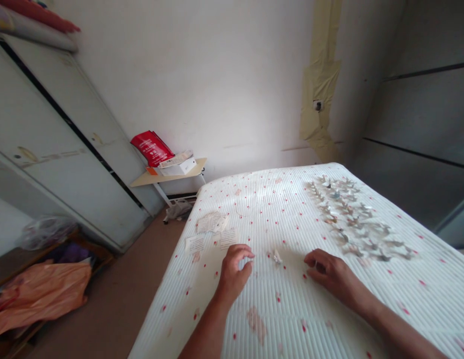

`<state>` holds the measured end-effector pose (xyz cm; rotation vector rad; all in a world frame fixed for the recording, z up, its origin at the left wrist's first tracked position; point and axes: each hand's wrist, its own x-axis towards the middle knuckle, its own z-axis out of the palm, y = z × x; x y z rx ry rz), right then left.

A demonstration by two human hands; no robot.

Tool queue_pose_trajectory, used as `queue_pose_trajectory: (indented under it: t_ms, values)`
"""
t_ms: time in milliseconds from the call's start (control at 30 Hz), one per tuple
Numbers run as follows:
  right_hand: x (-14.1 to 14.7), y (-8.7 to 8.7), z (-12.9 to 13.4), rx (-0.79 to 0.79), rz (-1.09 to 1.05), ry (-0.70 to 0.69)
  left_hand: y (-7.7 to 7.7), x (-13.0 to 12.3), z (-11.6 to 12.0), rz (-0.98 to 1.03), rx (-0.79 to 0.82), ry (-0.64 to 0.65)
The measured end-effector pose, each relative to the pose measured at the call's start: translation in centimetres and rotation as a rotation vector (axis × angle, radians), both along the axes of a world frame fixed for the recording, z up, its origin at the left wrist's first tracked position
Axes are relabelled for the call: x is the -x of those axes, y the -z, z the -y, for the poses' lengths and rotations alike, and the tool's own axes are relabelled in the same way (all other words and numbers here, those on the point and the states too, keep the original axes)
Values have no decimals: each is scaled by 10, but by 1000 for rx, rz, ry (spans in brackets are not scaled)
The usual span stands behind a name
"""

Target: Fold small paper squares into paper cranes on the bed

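White paper, folded small: one piece lies on the bed between my hands, touching neither. My left hand and right hand rest with fingers loosely curled, pinching nothing. Beyond, a long band of folded pieces already fills the bed's far right side; flat printed slips remain near my left hand.

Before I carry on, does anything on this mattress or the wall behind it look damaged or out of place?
Yes. A brownish stain sits near the front of the ribbed white mattress, larger and duller than its small red dots. On the wall, a patch of yellowed tape surrounds a small socket, like a rough repair.
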<state>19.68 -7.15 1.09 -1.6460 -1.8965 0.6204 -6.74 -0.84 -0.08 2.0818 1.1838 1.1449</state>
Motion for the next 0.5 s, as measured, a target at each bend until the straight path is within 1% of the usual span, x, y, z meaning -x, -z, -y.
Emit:
queue_pose_trajectory:
  t_ms: [100,167,300,400,500]
  values:
    - [-15,1,15,30,28,-9,-1,21,18,-24,-15,-70]
    - [-21,1,26,68,23,-30,0,36,31,-49,-40,-145]
    - [-24,0,42,118,33,-78,8,71,60,-107,-63,-313]
    - [-17,1,40,88,21,-67,16,99,80,-139,-81,-449]
    - [-1,1,22,-5,-2,-30,24,121,96,-153,-15,-549]
